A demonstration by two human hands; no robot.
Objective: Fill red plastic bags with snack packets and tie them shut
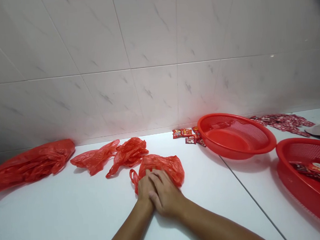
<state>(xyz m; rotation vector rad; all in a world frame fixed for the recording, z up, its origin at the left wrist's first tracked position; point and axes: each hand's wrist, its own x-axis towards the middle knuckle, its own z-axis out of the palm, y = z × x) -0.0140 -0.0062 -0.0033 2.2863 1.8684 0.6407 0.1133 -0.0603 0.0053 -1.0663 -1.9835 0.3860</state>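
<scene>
White table [100,216]: crumpled red bags [33,164] left to centre, small packets [186,133] far centre, red baskets [237,139] right, more packets [285,122] far right.

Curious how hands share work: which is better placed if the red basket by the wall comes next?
Right, I'd judge: the right hand is nearer the basket and overlaps the left hand, both at the crumpled bag.

At lower centre, 1 thin, crinkled plastic bag [165,166]; at left, 1 long, glossy, wrinkled plastic bundle [36,162]. Right: 2 smooth, shiny plastic baskets [230,139] with mesh walls. Across the top, glossy wall tiles [150,34].
</scene>
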